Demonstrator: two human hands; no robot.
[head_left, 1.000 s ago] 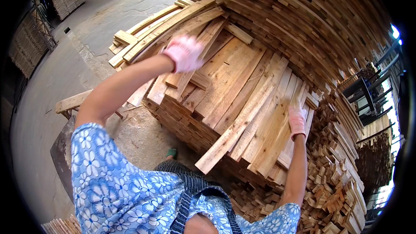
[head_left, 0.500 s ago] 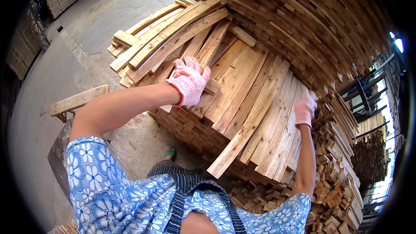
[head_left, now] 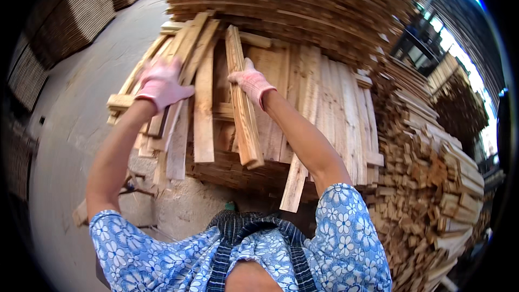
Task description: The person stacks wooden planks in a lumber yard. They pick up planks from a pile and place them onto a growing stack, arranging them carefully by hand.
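Observation:
My right hand (head_left: 251, 82), in a pale pink knit glove, is closed on a narrow wooden plank (head_left: 241, 108), thumb and fingers at its edges. The plank slants, its near end close to the front of the stack. My left hand (head_left: 161, 84), gloved alike and slightly blurred, spreads over a heap of loose boards (head_left: 189, 43) at the left, its thumb stretched out to the right. Between the hands a flat board (head_left: 204, 124) lies lengthwise. Beneath and to the right is a layer of boards side by side (head_left: 338, 113), one board (head_left: 293, 184) jutting toward me.
A tall wall of stacked lumber (head_left: 292, 5) rises behind. Piled wood offcuts (head_left: 427, 184) stand at the right. More lumber stacks (head_left: 81, 11) are at the far left, across the concrete floor (head_left: 102, 86). A low wooden-topped stand (head_left: 81, 212) is partly hidden by my left arm.
My view has turned right. My right hand has come from the stack's right side to the middle and taken hold of a plank. My left hand has shifted onto the loose boards.

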